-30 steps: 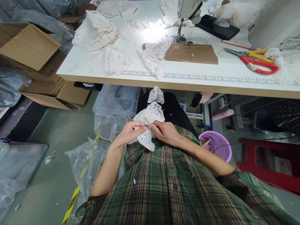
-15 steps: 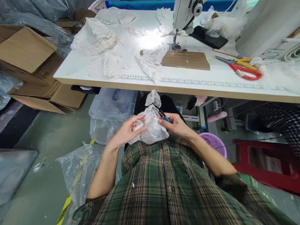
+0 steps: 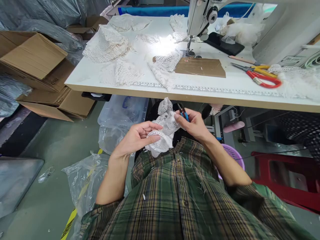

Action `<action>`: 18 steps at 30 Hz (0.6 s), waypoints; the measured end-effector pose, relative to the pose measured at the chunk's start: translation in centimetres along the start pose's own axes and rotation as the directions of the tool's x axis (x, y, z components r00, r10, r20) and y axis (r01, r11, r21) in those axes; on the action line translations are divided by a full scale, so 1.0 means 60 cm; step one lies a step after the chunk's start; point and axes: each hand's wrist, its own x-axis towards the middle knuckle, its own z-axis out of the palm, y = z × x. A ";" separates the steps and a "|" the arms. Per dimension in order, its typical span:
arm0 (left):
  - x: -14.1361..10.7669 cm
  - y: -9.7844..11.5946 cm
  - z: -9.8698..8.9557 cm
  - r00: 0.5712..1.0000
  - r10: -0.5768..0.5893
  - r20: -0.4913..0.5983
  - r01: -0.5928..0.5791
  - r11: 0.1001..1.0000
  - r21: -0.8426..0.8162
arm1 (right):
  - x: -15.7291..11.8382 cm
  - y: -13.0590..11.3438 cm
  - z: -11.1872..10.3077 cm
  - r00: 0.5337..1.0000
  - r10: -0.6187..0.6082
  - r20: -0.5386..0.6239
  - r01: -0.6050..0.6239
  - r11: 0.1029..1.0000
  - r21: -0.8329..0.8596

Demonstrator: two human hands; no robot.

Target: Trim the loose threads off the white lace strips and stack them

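Lace (image 3: 161,145) sits bunched between my left fingers (image 3: 150,125), which hold its edge, and my right fingers (image 3: 182,122), which pinch its upper part and also hold blue-handled snips (image 3: 185,115). Beyond them, the white surface (image 3: 83,75) carries a sewing machine (image 3: 198,16) and brown cardboard (image 3: 201,67).

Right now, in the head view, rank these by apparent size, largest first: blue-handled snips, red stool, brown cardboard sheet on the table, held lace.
1. Red stool, cut off by the picture's edge.
2. Brown cardboard sheet and held lace: too alike to rank.
3. Blue-handled snips, partly covered by the right hand.
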 end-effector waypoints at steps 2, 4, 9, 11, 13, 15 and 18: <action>0.007 -0.002 0.003 0.999 0.029 -0.029 -0.030 0.999 -0.042 | 0.002 0.005 0.019 0.999 0.001 0.049 -0.001 1.000 0.007; 0.012 -0.008 0.004 0.997 0.045 -0.065 -0.050 0.996 -0.073 | 0.001 0.010 0.033 0.995 -0.017 0.100 0.016 1.000 0.013; 0.017 -0.011 0.006 0.996 -0.017 -0.084 0.016 1.000 -0.021 | 0.002 0.015 0.041 0.991 -0.083 0.107 0.087 0.996 -0.028; 0.019 -0.009 0.008 0.996 -0.050 -0.075 0.052 0.998 0.020 | 0.003 0.016 0.042 0.992 -0.094 0.089 0.099 0.994 -0.055; 0.021 -0.008 0.010 0.995 -0.035 -0.092 0.041 0.997 0.071 | 0.004 0.020 0.045 0.992 -0.097 0.085 0.103 0.992 -0.068; 0.023 -0.009 0.011 0.993 0.021 -0.120 -0.005 0.991 0.133 | 0.002 0.025 0.051 0.992 -0.090 0.093 0.097 0.993 -0.067; 0.024 -0.012 0.011 0.990 0.036 -0.137 -0.015 0.989 0.150 | -0.005 0.036 0.059 0.992 -0.055 0.117 0.061 0.997 -0.045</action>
